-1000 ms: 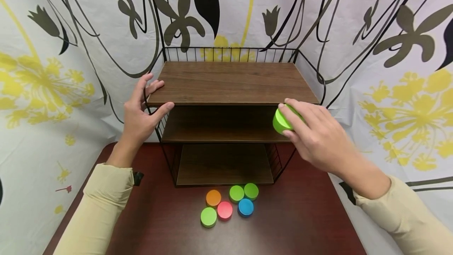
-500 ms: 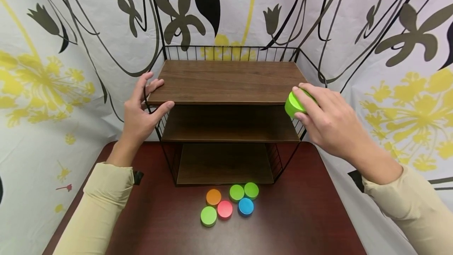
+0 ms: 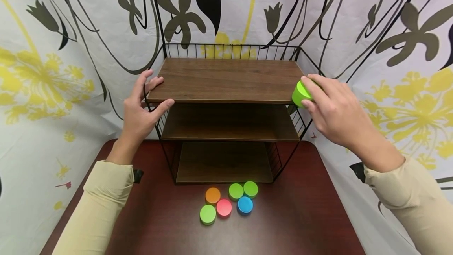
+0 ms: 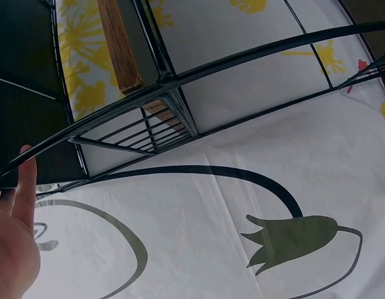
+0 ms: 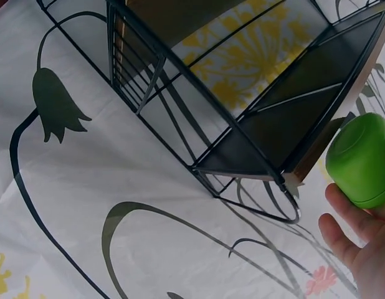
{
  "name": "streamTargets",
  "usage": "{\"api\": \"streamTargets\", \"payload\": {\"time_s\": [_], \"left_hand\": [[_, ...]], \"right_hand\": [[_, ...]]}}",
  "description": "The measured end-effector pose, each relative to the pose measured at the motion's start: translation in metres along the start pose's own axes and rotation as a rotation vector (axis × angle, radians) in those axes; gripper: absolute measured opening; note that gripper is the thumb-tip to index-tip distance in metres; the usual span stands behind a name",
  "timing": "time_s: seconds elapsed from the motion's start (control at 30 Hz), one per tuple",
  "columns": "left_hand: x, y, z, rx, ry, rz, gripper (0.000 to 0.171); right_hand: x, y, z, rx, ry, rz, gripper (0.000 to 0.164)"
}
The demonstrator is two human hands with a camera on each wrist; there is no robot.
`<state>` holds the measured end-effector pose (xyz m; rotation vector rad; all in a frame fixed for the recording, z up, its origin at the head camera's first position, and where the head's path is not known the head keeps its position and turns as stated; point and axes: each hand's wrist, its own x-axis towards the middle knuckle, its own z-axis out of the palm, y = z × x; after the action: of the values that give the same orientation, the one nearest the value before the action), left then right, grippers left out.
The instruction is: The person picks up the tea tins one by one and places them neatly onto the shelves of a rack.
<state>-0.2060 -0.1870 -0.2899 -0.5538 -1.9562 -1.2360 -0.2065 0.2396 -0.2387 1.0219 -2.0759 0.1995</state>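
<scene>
At the upper right front corner of the wire shelf rack [image 3: 226,100], my right hand [image 3: 334,107] grips a small round green container [image 3: 301,94] between thumb and fingers. In the right wrist view the green container [image 5: 361,161] is tilted beside the rack's edge; whether it touches the board cannot be told. My left hand [image 3: 138,107] holds the rack's upper left corner, with the thumb at the board's front edge and fingertips over its top. Part of that hand [image 4: 15,243] shows against the black frame in the left wrist view.
On the dark red table [image 3: 293,215], before the rack, lie several round pieces: an orange one [image 3: 213,195], a pink one [image 3: 224,208], a blue one [image 3: 245,205] and green ones [image 3: 207,214]. A patterned white cloth [image 3: 389,101] hangs around the back and sides.
My right hand has carried the green container up and to the right, from before the middle shelf to the top board's right front corner. The left hand stays put.
</scene>
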Motion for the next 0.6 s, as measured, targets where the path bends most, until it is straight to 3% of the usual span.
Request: {"api": "streamTargets", "payload": {"time_s": [0.13, 0.6], "left_hand": [[0.001, -0.001, 0.000, 0.003, -0.001, 0.000, 0.072], [0.000, -0.005, 0.000, 0.005, -0.003, 0.005, 0.073]], "right_hand": [[0.000, 0.006, 0.001, -0.005, -0.011, 0.040, 0.041], [0.000, 0.019, 0.004, -0.041, -0.077, 0.102, 0.043]]}}
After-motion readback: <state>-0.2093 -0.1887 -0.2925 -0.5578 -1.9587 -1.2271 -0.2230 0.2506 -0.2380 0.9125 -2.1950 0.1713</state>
